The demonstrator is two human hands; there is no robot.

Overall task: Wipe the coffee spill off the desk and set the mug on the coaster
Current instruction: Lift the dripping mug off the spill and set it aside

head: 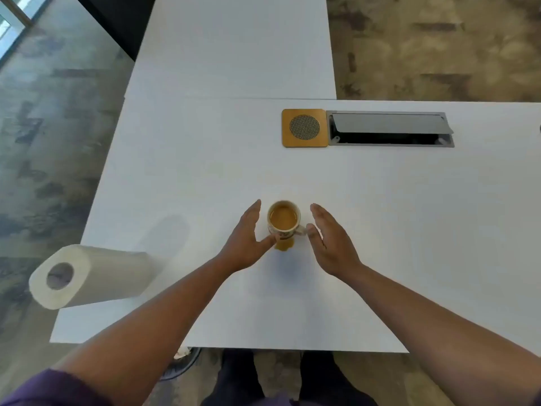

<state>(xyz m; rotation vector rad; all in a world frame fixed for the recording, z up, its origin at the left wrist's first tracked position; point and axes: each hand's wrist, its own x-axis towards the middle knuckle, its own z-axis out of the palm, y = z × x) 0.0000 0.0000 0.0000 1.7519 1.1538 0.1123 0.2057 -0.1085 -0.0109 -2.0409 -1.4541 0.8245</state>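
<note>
Head view only. One mug (283, 220) stands upright on the white tabletop (380, 230), near the front edge, filled with tan-brown coffee; handle points right. One small coffee spill (284, 245) sits on the tabletop at the near side of the mug's base, touching it.

Two hands flank the mug. Left hand (245, 242): fingers straight and released, palm turned toward the mug, thumb tip against the mug's lower wall by the spill. Right hand (330, 241): fingers straight and released, palm facing the mug, thumb just at the handle; contact cannot be told for sure. Neither hand is wrapped round the mug.

One coaster (304, 128), square, wood-coloured with a round mesh centre, lies flat toward the far side of the tabletop, well apart from the mug, bare on top. Just beside it on the right, nearly touching, one cable hatch (390, 129) set into the tabletop, lid tilted open.

One paper towel roll (87, 276) lies on its side at the left edge of the tabletop, core end overhanging toward the camera. Second white desk (234, 45) abuts the far side. Patterned carpet (439, 45) all round. Two shoes (183, 363) visible below the front edge.
</note>
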